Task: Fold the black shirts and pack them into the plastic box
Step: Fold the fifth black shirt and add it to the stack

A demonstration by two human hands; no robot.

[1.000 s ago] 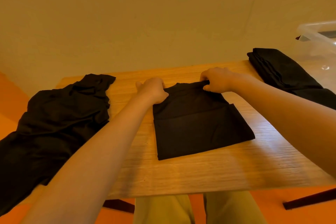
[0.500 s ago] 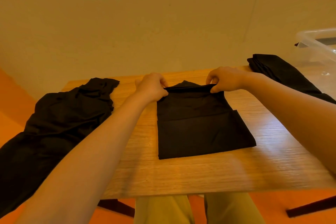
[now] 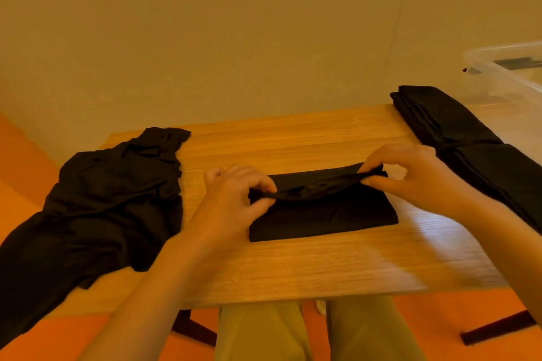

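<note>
Black soft shirt (image 3: 322, 217) (half-folded rectangle) pinched by left hand (image 3: 234, 199) and right hand (image 3: 416, 176).

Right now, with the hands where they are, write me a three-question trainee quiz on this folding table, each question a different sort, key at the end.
1. True or false: both hands pinch the shirt being folded at the middle of the table.
2. Multiple choice: the crumpled pile of unfolded shirts lies on the person's (A) left, (B) right, (C) lap.
3. Fill in: the stack of folded shirts sits beside the clear ______.

Key:
1. True: the left hand and right hand each pinch an end of the raised edge.
2. A
3. plastic box
</note>
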